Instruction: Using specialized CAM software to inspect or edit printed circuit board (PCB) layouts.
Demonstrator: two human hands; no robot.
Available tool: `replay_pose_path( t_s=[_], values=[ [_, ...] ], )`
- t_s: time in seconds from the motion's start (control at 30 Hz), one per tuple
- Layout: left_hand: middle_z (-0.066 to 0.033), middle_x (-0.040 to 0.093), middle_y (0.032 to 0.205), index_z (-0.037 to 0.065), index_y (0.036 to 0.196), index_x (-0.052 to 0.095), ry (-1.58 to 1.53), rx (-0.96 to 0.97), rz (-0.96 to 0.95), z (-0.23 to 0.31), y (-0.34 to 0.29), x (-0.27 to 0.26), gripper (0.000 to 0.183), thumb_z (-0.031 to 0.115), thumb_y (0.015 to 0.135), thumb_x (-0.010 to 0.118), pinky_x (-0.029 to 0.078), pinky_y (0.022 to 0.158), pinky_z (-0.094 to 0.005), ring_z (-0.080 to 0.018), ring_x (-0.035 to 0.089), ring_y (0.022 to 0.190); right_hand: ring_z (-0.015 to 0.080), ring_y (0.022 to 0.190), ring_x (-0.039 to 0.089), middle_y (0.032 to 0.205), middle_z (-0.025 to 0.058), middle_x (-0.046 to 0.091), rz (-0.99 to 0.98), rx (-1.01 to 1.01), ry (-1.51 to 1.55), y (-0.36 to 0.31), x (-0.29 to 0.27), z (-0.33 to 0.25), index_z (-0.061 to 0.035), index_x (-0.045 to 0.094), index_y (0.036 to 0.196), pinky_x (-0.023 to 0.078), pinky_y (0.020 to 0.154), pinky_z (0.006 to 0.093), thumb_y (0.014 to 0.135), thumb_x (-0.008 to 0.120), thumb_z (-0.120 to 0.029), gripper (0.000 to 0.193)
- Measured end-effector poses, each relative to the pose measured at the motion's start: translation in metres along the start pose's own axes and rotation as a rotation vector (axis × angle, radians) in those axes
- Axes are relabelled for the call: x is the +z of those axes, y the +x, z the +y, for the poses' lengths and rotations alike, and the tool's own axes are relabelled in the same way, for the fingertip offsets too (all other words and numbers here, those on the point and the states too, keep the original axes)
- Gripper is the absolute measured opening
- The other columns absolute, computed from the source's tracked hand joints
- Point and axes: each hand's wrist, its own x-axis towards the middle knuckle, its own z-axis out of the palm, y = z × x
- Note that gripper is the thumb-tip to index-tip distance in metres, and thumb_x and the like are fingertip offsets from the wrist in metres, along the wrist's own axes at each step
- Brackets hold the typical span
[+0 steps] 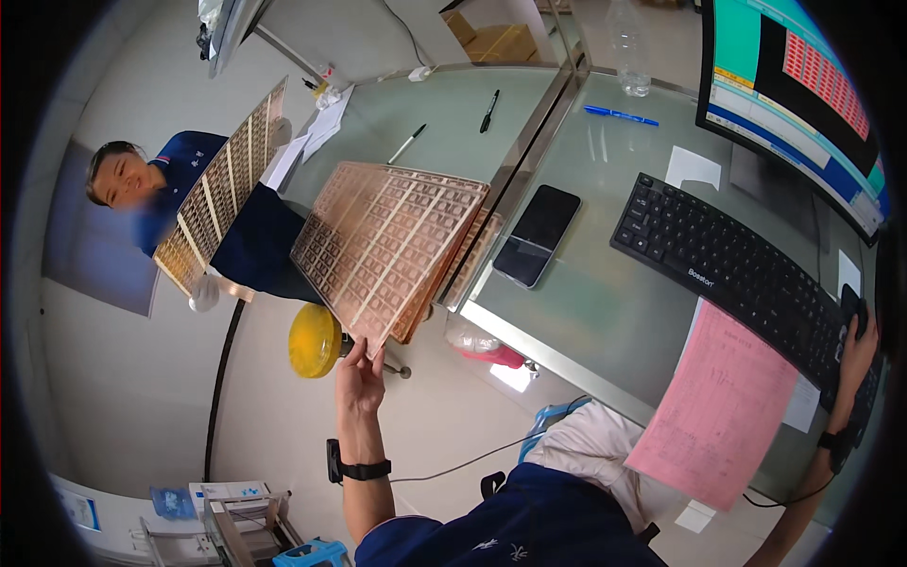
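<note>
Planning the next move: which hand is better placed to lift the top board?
Left, I'd judge: the left hand pinches the near corner of the top board, while the right hand rests on the mouse, away beside the keyboard.

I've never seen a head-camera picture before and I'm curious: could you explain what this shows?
There is no machine here: these are a person's bare hands. The single picture comes from a wide fisheye camera on their head, looking down, so straight edges bend near the rim.

The left hand grips the near corner of a copper-coloured panel. The right hand is on a black mouse.

On the glassy green desk lie a dark phone, a black keyboard and a blue pen; a pink sheet hangs over its edge. A monitor stands behind. At the left, a co-worker holds a similar panel.
</note>
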Motion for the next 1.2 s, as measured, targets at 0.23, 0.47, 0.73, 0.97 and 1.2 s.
replay_pose_path(
  t_s=[0.23,0.47,0.73,0.97,1.2],
  values=[
    [-0.0055,0.074,0.111,0.001,0.118,0.067,-0.112,-0.018,-0.044,0.004,-0.016,0.024,0.019,0.013,0.104,0.061,0.065,0.080,-0.0226,-0.0148,0.075,0.096,0.0427,0.126,0.058,0.136,0.0240,0.059,-0.007,-0.015,0.029,0.002,-0.001,-0.004,-0.0038,0.057,0.140,0.047,0.105,0.0455,0.107,0.056,-0.025,0.039],
    [-0.0027,0.078,0.101,0.004,0.112,0.070,-0.241,-0.028,-0.113,0.016,-0.013,0.019,0.015,0.014,0.104,0.063,0.065,0.073,-0.0188,-0.0120,0.076,0.088,0.0422,0.126,0.058,0.136,0.0236,0.059,-0.027,0.011,0.043,0.003,0.000,-0.001,-0.0051,0.057,0.141,0.048,0.105,0.0452,0.107,0.057,-0.025,0.039],
    [-0.0029,0.078,0.096,0.007,0.107,0.072,-0.166,-0.052,-0.017,0.011,-0.022,0.048,0.014,0.019,0.103,0.065,0.061,0.066,-0.0218,-0.0142,0.077,0.087,0.0419,0.126,0.058,0.136,0.0240,0.059,-0.015,0.017,0.012,0.000,-0.006,0.000,-0.0046,0.057,0.141,0.047,0.106,0.0452,0.107,0.057,-0.026,0.040],
    [-0.0070,0.059,0.050,0.002,0.068,0.072,1.372,0.696,0.056,-0.030,0.003,0.029,0.064,0.047,0.108,0.052,0.044,0.045,-0.0329,-0.0153,0.058,0.043,0.0411,0.128,0.056,0.134,0.0227,0.061,-0.044,0.136,0.045,0.007,-0.077,-0.090,-0.0020,0.060,0.134,0.043,0.110,0.0464,0.096,0.067,-0.015,0.041],
    [-0.0144,0.070,0.072,-0.007,0.093,0.074,0.855,0.797,-0.588,-0.084,-0.107,0.154,0.038,0.025,0.106,0.060,0.053,0.061,-0.0327,-0.0154,0.068,0.063,0.0410,0.121,0.057,0.132,0.0191,0.059,0.003,0.219,0.171,0.015,-0.084,-0.131,-0.0051,0.060,0.133,0.047,0.104,0.0463,0.095,0.067,-0.017,0.041]
  ],
)
